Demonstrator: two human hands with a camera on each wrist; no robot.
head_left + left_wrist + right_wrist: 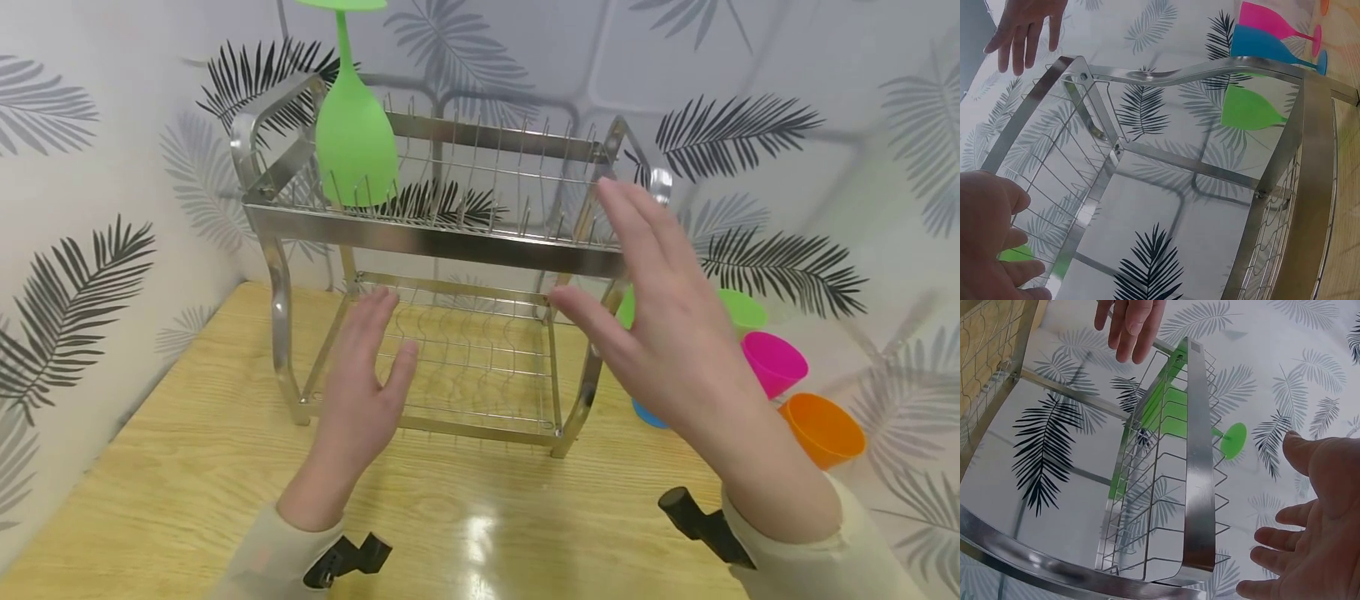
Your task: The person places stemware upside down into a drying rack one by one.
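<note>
A two-tier metal dish rack [442, 242] stands on the wooden table, with a green goblet [356, 142] set upside down at the left of its upper tier. In front of the rack, toward its left side, my left hand [360, 392] hovers with fingers extended, holding nothing. My right hand [667, 317] is raised by the rack's right end, thumb spread from the fingers, also holding nothing. The right wrist view shows that hand [1329, 519] apart from the rack's metal bar [1199, 469]. Wires partly cover the goblet [1175, 412] there.
Right of the rack are more goblets: pink [774, 364], orange [822, 429], green [742, 310] and a blue one [649, 414], mostly hidden by my right arm. Another green goblet [1249, 107] shows through the frame in the left wrist view. A patterned wall [885, 275] stands close behind.
</note>
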